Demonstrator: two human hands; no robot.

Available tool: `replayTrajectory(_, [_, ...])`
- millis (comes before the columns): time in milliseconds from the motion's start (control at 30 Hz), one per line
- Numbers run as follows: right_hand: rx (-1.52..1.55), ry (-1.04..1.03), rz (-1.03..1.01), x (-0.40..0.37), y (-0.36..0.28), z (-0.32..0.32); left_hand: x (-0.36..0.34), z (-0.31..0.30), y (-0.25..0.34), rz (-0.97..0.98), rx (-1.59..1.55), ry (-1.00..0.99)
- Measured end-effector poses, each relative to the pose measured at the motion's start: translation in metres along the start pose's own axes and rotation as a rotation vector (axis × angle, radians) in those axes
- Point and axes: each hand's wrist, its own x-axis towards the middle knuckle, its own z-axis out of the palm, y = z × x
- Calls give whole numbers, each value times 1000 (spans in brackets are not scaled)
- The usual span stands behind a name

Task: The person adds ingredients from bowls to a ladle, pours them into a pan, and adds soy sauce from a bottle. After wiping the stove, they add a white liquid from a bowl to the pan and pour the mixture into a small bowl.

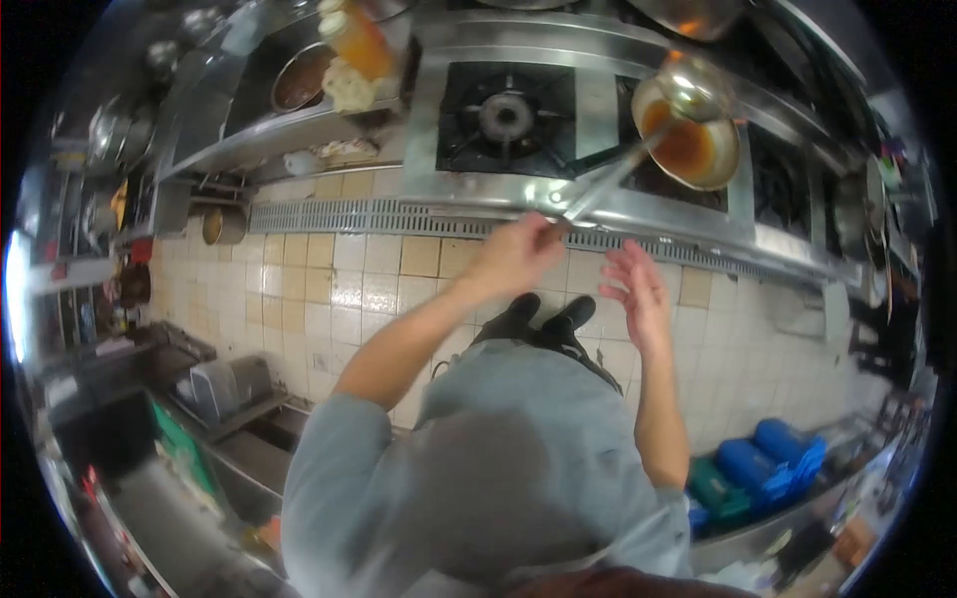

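My left hand is closed around the end of a long-handled metal ladle. The ladle's shiny bowl is over the far rim of a light-coloured pan, and its shaft crosses above the stove front. Orange-brown sauce covers the bottom of the pan, which stands on a burner; a dark handle sticks out from it to the left. My right hand is in the air before the stove edge, fingers apart, holding nothing.
Left of the pan is a bare burner on the steel stove. A squeeze bottle and a pot of dark sauce stand on the left counter. Blue containers sit behind me on the right. A floor grate runs along the stove.
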Motion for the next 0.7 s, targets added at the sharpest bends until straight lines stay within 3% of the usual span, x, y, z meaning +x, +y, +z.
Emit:
replayTrajectory(100, [328, -73, -48, 34, -27, 3, -4, 69, 18, 38, -181, 6])
replayTrajectory(133, [327, -107, -43, 42, -28, 0, -6, 82, 27, 120, -237, 40])
replayTrajectory(200, [216, 32, -126, 53, -29, -14, 0, 96, 41, 55, -318, 22])
replayTrajectory(300, [208, 25, -194, 54, -39, -40, 11, 99, 50, 197, -306, -142])
replayTrajectory(400, [194, 113, -210, 46, -46, -57, 26, 83, 37, 236, -276, -74])
replayTrajectory(433, [129, 222, -202, 46, -44, -71, 35, 60, 32, 154, -163, -19])
replayTrajectory(467, [64, 329, -195, 46, -41, -86, 51, 51, 4, 125, -98, 201])
replayTrajectory(500, [-32, 324, -189, 46, -31, -107, 62, 19, -2, 24, -192, 279])
replayTrajectory(533, [-128, 319, -180, 41, -21, -120, 87, 7, -57, 65, -284, 505])
replayTrajectory(600, [-114, 404, -132, 25, -14, -110, 125, -54, -122, -47, -203, 767])
replayTrajectory(633, [-113, 407, -127, 19, -9, -107, 133, -94, -143, -84, 63, 875])
replayTrajectory(700, [-134, 469, -129, 9, 2, -96, 171, -160, -237, -12, 205, 1033])
